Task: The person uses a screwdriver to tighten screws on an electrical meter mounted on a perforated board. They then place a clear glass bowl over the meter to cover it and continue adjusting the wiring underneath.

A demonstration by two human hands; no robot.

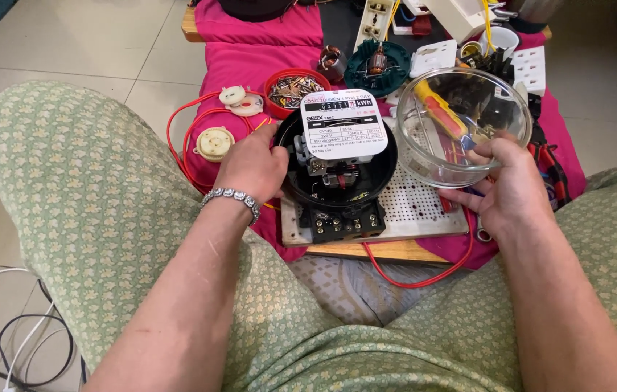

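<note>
A round black electricity meter (337,178) with its inner works and a white faceplate showing sits on a white perforated board (417,203). My left hand (254,167), a silver bracelet on the wrist, grips the meter's left rim. My right hand (508,181) holds the clear glass dome cover (461,127) by its lower rim, tilted up to the right of the meter. Through the glass I see a screwdriver with a yellow and red handle (439,112).
A pink cloth (250,54) covers the low wooden table. On it lie a red bowl of small metal parts (292,91), cream round fittings on red wire (214,143), a dark green motor part (377,67), white sockets (529,69) and red-handled pliers (551,167). My knees flank the table.
</note>
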